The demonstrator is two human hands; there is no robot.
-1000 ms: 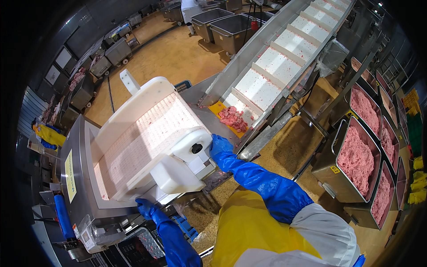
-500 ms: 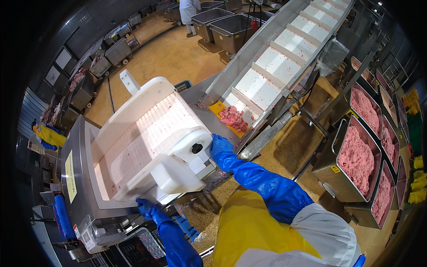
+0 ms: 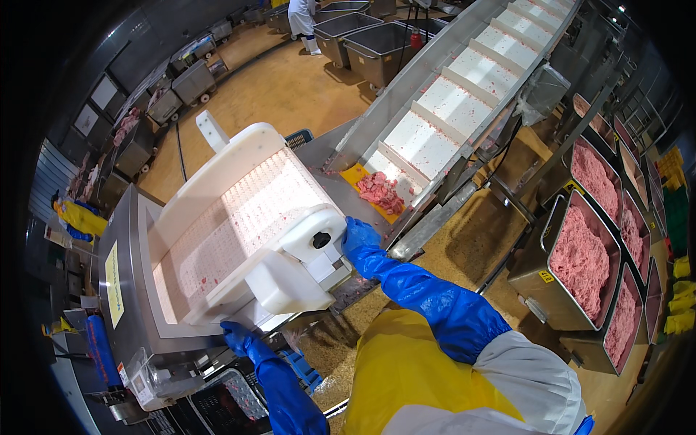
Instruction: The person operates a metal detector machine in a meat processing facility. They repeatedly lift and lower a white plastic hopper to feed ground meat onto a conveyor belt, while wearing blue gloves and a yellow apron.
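A steel machine holds a white perforated belt between white plastic side walls, with small pink scraps on it. My right hand in a blue glove grips the machine's right end, beside a white plate with a black knob. My left hand has its fingers curled on the machine's near edge, low in the picture. Beyond the right end, pink meat pieces lie on a yellow sheet at the foot of a sloped white cleated conveyor.
Steel bins full of minced meat line the right side. More steel bins and trolleys stand at the back. One worker in white stands at the back, another in yellow at the left. Crates sit below the machine.
Both my hands stay in place. The small scraps on the perforated belt have shifted. The worker in white has changed stance slightly, and a yellow shape has appeared at the far left.
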